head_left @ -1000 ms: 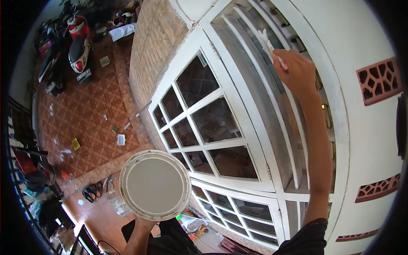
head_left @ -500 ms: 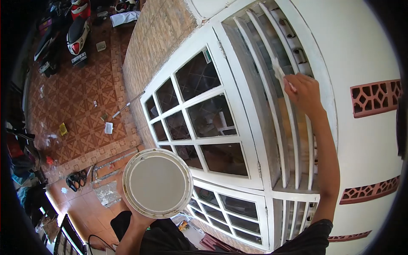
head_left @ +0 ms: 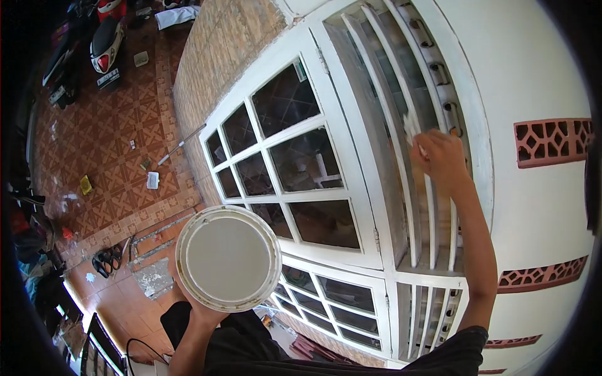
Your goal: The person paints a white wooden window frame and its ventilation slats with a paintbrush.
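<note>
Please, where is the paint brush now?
In the head view, the paint brush is at upper right, in the right hand, against the white bars.

brush [head_left: 411,128]: bristles blurred | left hand [head_left: 200,308]: partly hidden (behind the bucket [head_left: 181,258]) | red scooter [head_left: 111,10]: top cut off

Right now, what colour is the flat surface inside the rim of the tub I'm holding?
The surface is plain grey; the head view shows it best.
</note>
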`<state>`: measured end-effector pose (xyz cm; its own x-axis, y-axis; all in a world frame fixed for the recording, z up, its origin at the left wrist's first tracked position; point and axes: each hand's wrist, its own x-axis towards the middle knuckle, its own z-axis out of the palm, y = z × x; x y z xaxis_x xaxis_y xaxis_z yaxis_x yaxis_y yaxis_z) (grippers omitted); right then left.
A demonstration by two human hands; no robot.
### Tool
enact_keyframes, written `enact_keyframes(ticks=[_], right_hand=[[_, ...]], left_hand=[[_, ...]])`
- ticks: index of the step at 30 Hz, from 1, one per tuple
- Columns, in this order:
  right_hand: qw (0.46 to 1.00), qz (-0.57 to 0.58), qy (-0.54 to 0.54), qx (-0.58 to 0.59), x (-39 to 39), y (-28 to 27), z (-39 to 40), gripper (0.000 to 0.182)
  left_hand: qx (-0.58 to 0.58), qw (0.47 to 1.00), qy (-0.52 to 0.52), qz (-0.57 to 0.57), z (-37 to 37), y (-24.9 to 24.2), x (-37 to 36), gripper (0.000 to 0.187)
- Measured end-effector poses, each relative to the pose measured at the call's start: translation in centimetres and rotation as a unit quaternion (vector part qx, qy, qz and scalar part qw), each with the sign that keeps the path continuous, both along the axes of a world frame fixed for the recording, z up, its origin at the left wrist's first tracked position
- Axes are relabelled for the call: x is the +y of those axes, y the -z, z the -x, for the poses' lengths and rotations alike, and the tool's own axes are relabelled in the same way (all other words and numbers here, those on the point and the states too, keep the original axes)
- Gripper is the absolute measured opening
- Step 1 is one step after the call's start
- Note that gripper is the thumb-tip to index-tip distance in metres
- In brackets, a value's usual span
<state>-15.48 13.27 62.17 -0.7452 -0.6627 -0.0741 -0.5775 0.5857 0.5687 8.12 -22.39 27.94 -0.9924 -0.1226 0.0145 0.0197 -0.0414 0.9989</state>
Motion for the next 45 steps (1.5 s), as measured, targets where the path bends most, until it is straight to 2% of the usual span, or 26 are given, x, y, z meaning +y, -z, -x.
enact_keyframes(ticks=[2, 5, 8, 11, 14, 17, 22, 26, 29, 32, 36, 38, 41, 45], right_hand=[[0.998, -0.001, -0.045, 0.044, 0.3, 0.4, 1.0, 0.017], [1.0, -0.003, -0.013, 0.019, 1.7, 0.6, 0.5, 0.016], [0.999, -0.024, 0.045, -0.011, 3.0, 0.3, -3.3, 0.016], [0.998, 0.017, 0.05, -0.017, 2.6, 0.3, -5.9, 0.018], [0.999, 0.002, -0.014, 0.035, 1.8, 0.0, -4.0, 0.018], [0.998, -0.004, -0.022, 0.06, 2.0, 0.0, -2.0, 0.018], [0.997, -0.032, 0.068, 0.009, 3.4, 0.0, -7.2, 0.017], [0.994, 0.011, 0.11, -0.013, 2.5, -0.5, -9.7, 0.016], [0.999, 0.031, -0.013, 0.042, 1.7, -0.2, -6.1, 0.015], [0.995, -0.001, -0.056, 0.087, 2.5, 1.0, -2.1, 0.015], [0.998, -0.044, 0.014, 0.035, 4.5, 1.6, -3.2, 0.016], [0.996, -0.073, 0.057, 0.0, 4.3, 1.5, -7.0, 0.016], [0.995, -0.063, 0.075, -0.017, 3.1, 1.3, -10.7, 0.017], [0.998, -0.049, 0.016, 0.034, 2.2, 0.6, -8.2, 0.018]], left_hand=[[0.003, 1.0, 0.01, 0.008, -0.3, 0.2, 0.1, 0.067], [0.008, 0.999, 0.022, 0.021, -0.8, 0.4, 0.1, 0.066], [0.013, 0.999, 0.034, 0.032, -0.9, 0.3, 0.1, 0.065], [0.018, 0.998, 0.042, 0.037, -0.8, 0.0, 0.4, 0.063], [0.021, 0.998, 0.052, 0.021, -0.5, -0.1, 0.9, 0.062], [0.013, 0.997, 0.077, -0.001, -0.7, 0.2, 1.2, 0.06], [0.028, 0.991, 0.118, 0.06, -1.2, 0.4, 1.6, 0.062], [0.064, 0.994, 0.05, 0.07, -0.9, -0.1, 2.7, 0.063], [0.05, 0.995, 0.057, 0.057, -0.8, -0.3, 2.9, 0.064], [0.027, 0.996, 0.076, 0.048, -1.3, -0.2, 3.1, 0.065], [0.032, 0.993, 0.09, 0.063, -1.8, 0.4, 2.9, 0.068], [0.021, 0.994, 0.103, 0.042, -2.6, 2.0, 2.9, 0.085], [0.014, 0.996, 0.085, 0.031, -2.0, 1.6, 3.2, 0.079], [0.003, 0.997, 0.068, 0.032, -1.0, -0.3, 3.3, 0.07]])
